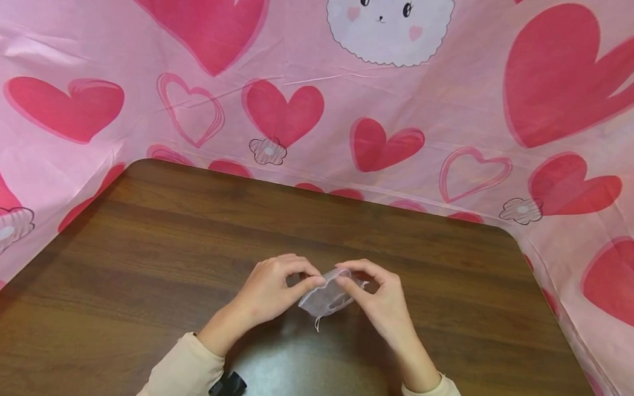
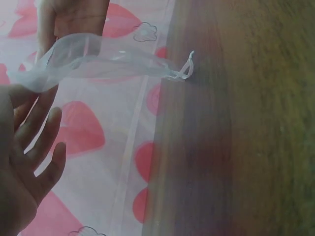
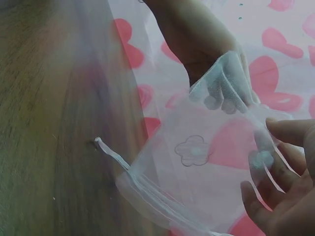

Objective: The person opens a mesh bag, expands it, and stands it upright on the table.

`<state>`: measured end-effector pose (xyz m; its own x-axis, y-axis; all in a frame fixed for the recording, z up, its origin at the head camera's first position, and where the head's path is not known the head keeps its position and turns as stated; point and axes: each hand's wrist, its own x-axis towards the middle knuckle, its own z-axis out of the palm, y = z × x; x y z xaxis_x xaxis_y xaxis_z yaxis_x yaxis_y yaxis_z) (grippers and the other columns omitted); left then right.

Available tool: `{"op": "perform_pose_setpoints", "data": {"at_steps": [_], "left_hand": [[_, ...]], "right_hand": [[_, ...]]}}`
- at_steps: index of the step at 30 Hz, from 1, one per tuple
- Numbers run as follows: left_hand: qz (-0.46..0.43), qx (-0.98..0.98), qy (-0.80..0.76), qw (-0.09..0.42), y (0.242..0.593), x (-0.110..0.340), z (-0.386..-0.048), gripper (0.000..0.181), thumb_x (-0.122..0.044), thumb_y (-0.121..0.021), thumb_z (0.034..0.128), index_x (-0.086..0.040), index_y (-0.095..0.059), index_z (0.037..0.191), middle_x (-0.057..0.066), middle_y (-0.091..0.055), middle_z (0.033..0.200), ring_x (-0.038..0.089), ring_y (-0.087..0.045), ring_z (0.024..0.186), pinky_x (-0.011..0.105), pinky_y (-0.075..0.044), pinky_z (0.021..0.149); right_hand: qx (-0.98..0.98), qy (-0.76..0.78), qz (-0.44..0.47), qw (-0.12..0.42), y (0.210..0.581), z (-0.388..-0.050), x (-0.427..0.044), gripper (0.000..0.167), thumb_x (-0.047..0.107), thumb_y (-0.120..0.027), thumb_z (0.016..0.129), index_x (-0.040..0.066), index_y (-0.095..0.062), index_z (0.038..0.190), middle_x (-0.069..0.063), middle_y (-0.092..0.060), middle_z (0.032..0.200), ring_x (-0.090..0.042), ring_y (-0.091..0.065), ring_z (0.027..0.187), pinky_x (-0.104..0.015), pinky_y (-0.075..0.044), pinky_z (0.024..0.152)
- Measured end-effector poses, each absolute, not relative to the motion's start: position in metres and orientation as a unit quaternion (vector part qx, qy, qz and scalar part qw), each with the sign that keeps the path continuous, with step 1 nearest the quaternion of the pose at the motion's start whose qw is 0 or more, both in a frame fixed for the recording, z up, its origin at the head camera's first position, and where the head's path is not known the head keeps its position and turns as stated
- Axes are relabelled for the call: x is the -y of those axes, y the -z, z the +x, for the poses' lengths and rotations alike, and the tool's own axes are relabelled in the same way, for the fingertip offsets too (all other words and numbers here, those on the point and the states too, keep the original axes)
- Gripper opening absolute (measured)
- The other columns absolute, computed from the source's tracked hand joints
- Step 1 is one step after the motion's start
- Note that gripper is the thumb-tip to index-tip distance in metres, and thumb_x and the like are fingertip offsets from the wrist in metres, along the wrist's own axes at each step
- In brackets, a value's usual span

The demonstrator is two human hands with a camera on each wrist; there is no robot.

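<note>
A small sheer white drawstring pouch (image 1: 324, 299) is held up above the table between both hands. At its left side, the left hand (image 1: 274, 287) pinches the edge between thumb and fingers. The right hand (image 1: 389, 296) pinches the opposite side. Through the thin mesh in the right wrist view, fingertips of the left hand (image 3: 202, 37) show behind the pouch (image 3: 197, 167). A white drawstring (image 3: 114, 156) hangs from one end; its loop (image 2: 187, 69) sticks out over the table in the left wrist view. I cannot tell whether the pouch holds anything.
A dark brown wooden table (image 1: 184, 238) with rounded far corners lies beneath the hands. Pink cloth (image 1: 334, 102) printed with hearts rises behind it and along both sides. Black wrist straps (image 1: 229, 387) sit by the beige sleeves (image 1: 183, 374).
</note>
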<state>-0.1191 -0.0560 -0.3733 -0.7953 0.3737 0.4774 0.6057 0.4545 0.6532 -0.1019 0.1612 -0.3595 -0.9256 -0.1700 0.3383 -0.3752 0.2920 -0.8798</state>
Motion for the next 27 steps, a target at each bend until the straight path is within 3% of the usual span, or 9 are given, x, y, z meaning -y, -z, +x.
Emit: {"op": "perform_pose_setpoints", "data": {"at_steps": [8, 18, 27], "left_hand": [[-0.213, 0.851, 0.452, 0.159, 0.372, 0.054, -0.12, 0.005, -0.024, -0.077, 0.0881, -0.023, -0.076, 0.093, -0.015, -0.068, 0.083, 0.008, -0.057, 0.071, 0.032, -0.049, 0.065], [-0.215, 0.825, 0.505, 0.136, 0.37, 0.052, -0.118, 0.006, -0.023, -0.074, 0.0904, -0.017, -0.074, 0.093, -0.014, -0.07, 0.086, 0.005, -0.061, 0.076, 0.03, -0.051, 0.072], [-0.233, 0.827, 0.496, 0.123, 0.367, 0.048, -0.113, 0.004, -0.02, -0.074, 0.0902, -0.019, -0.072, 0.093, -0.014, -0.064, 0.084, 0.007, -0.057, 0.074, 0.037, -0.051, 0.069]], "right_hand": [[0.773, -0.598, 0.144, 0.154, 0.354, -0.103, -0.167, 0.018, -0.002, -0.076, 0.084, 0.005, -0.074, 0.1, -0.007, -0.072, 0.096, -0.015, -0.065, 0.086, -0.023, -0.05, 0.076], [0.801, -0.573, 0.133, 0.111, 0.358, -0.098, -0.154, 0.015, 0.011, -0.078, 0.086, 0.009, -0.075, 0.101, -0.001, -0.073, 0.092, -0.015, -0.064, 0.082, -0.028, -0.05, 0.075], [0.799, -0.576, 0.138, 0.101, 0.36, -0.097, -0.149, 0.018, 0.009, -0.076, 0.087, 0.008, -0.075, 0.104, -0.001, -0.072, 0.094, -0.014, -0.065, 0.087, -0.028, -0.051, 0.078]]}}
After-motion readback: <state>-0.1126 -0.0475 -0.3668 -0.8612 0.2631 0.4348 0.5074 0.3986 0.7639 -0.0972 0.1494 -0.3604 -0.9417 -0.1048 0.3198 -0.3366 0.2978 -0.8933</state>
